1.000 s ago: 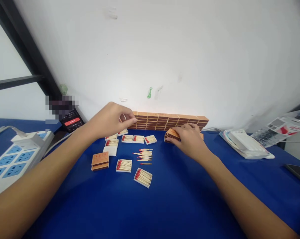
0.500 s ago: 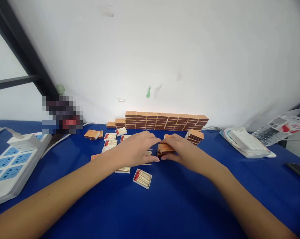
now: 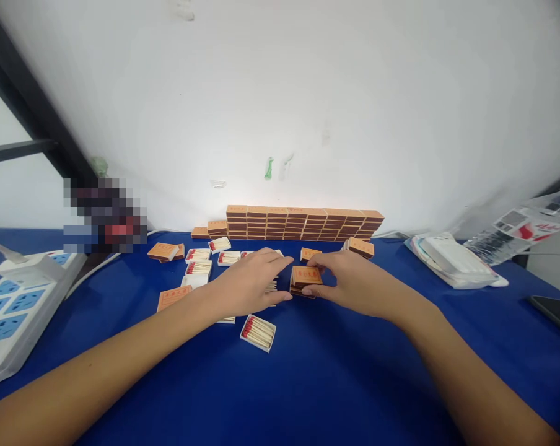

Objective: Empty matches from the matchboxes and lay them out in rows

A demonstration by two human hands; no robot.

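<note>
My right hand (image 3: 338,279) has its thumb and fingers around an orange matchbox (image 3: 306,275) on top of a short stack. Just left of it, my left hand (image 3: 249,282) holds nothing, its thumb and fingers parted toward the stack. Loose matchsticks show beneath the left hand, partly hidden by it. Nearer to me lies a tilted open matchbox tray (image 3: 258,332) full of red-tipped matches. More filled trays (image 3: 199,267) lie behind and left of the left hand. Another matchbox (image 3: 310,254) rests behind the held one.
A long wall of stacked matchboxes (image 3: 303,224) stands against the white wall. A tilted pile of matchboxes (image 3: 360,247) leans at the right, another pile (image 3: 165,251) at the left. A power strip (image 3: 24,322) is far left; a plastic bottle (image 3: 524,223) and phone (image 3: 554,316) are right.
My right hand's fingers have shifted on the top matchbox, and more of its printed face shows. My left hand has stayed about the same. The whole view has shifted slightly.
</note>
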